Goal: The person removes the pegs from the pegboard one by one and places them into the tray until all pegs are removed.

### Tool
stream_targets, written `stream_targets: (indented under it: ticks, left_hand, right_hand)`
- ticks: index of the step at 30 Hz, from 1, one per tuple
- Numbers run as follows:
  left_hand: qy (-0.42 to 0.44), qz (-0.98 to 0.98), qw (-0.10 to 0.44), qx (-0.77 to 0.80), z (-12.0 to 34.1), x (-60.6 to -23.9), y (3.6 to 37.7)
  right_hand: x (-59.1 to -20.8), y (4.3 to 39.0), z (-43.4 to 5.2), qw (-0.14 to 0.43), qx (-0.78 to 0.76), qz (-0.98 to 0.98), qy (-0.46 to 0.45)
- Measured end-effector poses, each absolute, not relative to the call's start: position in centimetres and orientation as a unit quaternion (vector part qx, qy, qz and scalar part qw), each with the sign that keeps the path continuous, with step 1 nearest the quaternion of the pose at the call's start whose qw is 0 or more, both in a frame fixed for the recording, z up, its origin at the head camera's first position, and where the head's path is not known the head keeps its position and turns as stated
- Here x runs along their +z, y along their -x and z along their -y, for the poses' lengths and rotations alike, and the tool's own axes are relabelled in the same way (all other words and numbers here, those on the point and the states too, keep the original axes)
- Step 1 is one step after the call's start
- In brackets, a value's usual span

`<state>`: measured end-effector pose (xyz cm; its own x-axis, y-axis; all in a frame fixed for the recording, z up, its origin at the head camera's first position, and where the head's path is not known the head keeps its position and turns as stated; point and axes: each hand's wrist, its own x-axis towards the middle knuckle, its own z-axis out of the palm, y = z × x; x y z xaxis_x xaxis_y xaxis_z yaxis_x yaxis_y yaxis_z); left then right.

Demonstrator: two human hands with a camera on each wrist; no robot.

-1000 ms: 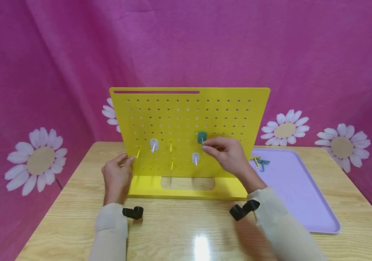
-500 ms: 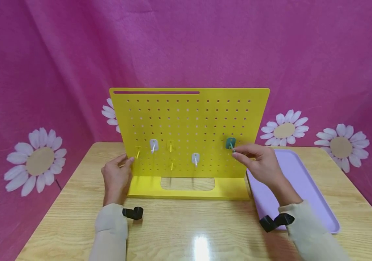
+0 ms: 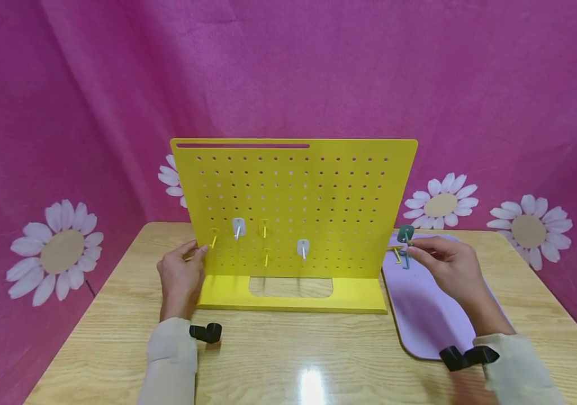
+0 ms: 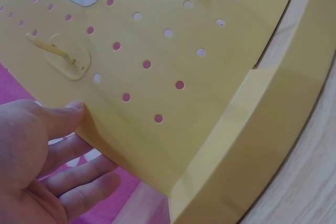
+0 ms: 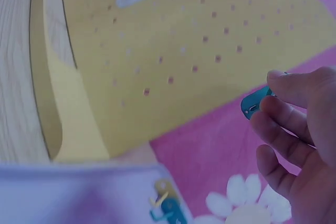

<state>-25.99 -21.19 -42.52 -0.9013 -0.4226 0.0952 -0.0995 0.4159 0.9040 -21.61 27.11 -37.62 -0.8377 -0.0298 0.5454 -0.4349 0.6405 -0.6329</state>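
Observation:
A yellow pegboard [image 3: 288, 180] stands upright on its base. My left hand [image 3: 182, 275] holds its left edge, thumb on the front and fingers behind, as the left wrist view shows. My right hand [image 3: 447, 270] pinches a green pegboard hook [image 3: 406, 233] over the tray, right of the board. On the board hang white hooks [image 3: 238, 227] and yellow hooks [image 3: 265, 227]; another white hook [image 3: 303, 247] sits lower right. In the right wrist view, the held hook's plate [image 5: 255, 102] pokes out past my fingertips, which cover its peg.
A lilac tray [image 3: 420, 320] lies on the wooden table [image 3: 288, 349] to the right of the board. At its far left corner are a yellow hook [image 3: 397, 254] and a green hook [image 3: 406, 261]. Behind the table hangs a magenta cloth [image 3: 288, 67] with daisies.
My right hand has moved right, carrying the green hook from in front of the board to above the tray. The left hand has stayed at the board's left edge.

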Motion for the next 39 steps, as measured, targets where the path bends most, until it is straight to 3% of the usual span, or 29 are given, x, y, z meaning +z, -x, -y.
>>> stream_targets:
  ticks: [15, 32, 39]
  left_hand:
    - [-0.139, 0.834, 0.183, -0.501, 21.1, -42.7, 25.9]
    - [-0.157, 0.824, 0.168, -0.518, 21.1, -42.8, 26.2]
    - [-0.165, 0.823, 0.159, -0.520, 21.0, -42.7, 26.2]
  right_hand:
    - [-40.7, 23.3, -30.3, 0.213, 0.376, 0.900, -0.054]
    - [-43.8, 26.2, -32.3, 0.080, 0.395, 0.913, 0.059]
    - [-44.6, 26.9, -32.6, 0.059, 0.372, 0.922, 0.088]
